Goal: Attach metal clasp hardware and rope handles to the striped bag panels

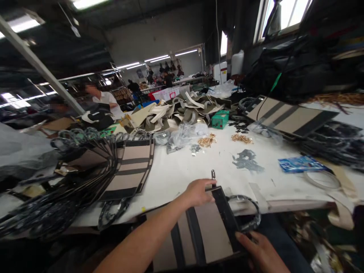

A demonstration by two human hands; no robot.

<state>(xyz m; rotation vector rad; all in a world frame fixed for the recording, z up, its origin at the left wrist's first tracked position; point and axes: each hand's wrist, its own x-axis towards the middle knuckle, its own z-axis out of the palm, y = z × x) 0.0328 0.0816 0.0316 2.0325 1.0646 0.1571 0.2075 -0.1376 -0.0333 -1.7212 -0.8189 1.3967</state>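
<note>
A beige bag panel with dark stripes (212, 227) lies tilted at the front edge of the table. My left hand (199, 193) is closed at its upper edge, thumb and finger around the corner by a short dark tab with a metal end (213, 177). Whether the fingers pinch the tab too is hard to see. My right hand (260, 248) grips the panel's lower right corner, thumb on top and the other fingers partly hidden. A plastic-wrapped handle loop (254, 212) sticks out from the panel's right side.
Striped panels with wrapped handles (127, 167) are stacked at left. Behind are gold-coloured metal pieces (241, 139), grey strips (247, 161), a green box (220, 120) and heaped offcuts (182, 110). At right are a blue packet (301, 164) and a tape roll (322, 180). A person (106, 98) sits farther back.
</note>
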